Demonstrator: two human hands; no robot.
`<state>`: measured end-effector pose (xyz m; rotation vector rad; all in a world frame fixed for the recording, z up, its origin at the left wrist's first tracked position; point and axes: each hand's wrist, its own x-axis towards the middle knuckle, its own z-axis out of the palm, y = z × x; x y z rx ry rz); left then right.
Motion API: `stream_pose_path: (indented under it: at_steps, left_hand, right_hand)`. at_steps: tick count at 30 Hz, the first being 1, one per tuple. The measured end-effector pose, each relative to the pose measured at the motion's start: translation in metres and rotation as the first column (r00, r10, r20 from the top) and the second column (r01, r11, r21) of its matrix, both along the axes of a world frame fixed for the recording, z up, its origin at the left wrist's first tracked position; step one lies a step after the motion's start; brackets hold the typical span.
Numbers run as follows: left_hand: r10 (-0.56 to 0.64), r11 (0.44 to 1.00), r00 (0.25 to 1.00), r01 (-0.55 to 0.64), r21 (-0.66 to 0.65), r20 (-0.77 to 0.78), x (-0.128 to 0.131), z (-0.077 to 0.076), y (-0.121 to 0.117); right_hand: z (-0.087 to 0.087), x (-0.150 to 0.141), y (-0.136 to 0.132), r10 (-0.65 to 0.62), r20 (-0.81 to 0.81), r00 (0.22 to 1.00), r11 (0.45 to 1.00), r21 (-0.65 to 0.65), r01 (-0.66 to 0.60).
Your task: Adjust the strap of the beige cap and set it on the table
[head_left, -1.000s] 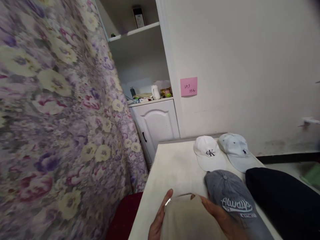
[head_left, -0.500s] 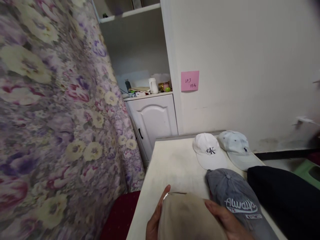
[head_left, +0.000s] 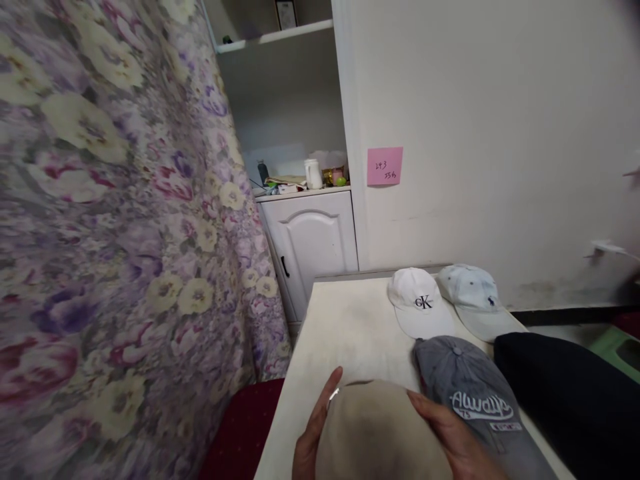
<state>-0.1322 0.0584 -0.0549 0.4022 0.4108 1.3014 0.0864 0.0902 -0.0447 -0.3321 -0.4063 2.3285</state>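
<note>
Between my two hands is a beige cap (head_left: 383,433), its rounded crown toward me at the bottom of the view. My left hand (head_left: 316,430) grips its left side, with a finger reaching up past the edge. On the right side my right hand (head_left: 450,430) presses with the thumb on the crown. Just right of that hand lies a grey cap (head_left: 465,380) with white "Always" lettering. Behind it are a white cap (head_left: 417,303) with black "CK" letters and a pale blue cap (head_left: 475,300) with a small dark emblem. The lower part of the beige cap is cut off by the frame.
The caps lie on a cream table (head_left: 345,327). A dark navy cloth item (head_left: 565,393) sits at its right edge. A floral curtain (head_left: 125,233) hangs on the left, beside a dark red seat (head_left: 245,427). Beyond stand a white cabinet (head_left: 320,247) and a green stool (head_left: 615,350).
The camera view has shifted slightly. Both hands still hold the beige cap, whose crown now looks rounder and turned a little more toward me. The caps on the table stay put.
</note>
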Motion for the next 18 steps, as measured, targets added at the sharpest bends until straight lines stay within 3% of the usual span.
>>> stream_pose_path:
  at_steps: [6, 9, 12, 15, 18]
  left_hand:
    - [0.085, 0.996, 0.994, -0.084, 0.014, -0.063, -0.003, -0.006, -0.001]
    - [0.103, 0.995, 0.988, -0.101, 0.018, -0.118, -0.004, -0.007, 0.000]
    - [0.070, 0.998, 0.991, -0.069, 0.010, -0.115, -0.006, -0.006, 0.002]
    - [0.038, 0.999, 0.994, -0.038, 0.001, -0.099, -0.007, -0.004, 0.005]
    - [0.113, 0.993, 0.977, -0.118, -0.017, -0.179, -0.010, -0.001, 0.008]
  right_hand:
    - [-0.023, 0.008, -0.003, 0.165, 0.030, 0.986, 0.985, -0.051, -0.164]
    - [-0.034, 0.010, -0.007, 0.122, 0.009, 0.992, 0.991, -0.052, -0.122]
    - [-0.035, 0.006, -0.006, 0.037, -0.007, 0.999, 0.998, -0.052, -0.037]
    - [-0.031, 0.000, 0.000, 0.079, 0.009, 0.997, 0.995, -0.069, -0.078]
    - [-0.027, -0.003, 0.007, 0.101, 0.045, 0.994, 0.992, -0.086, -0.097]
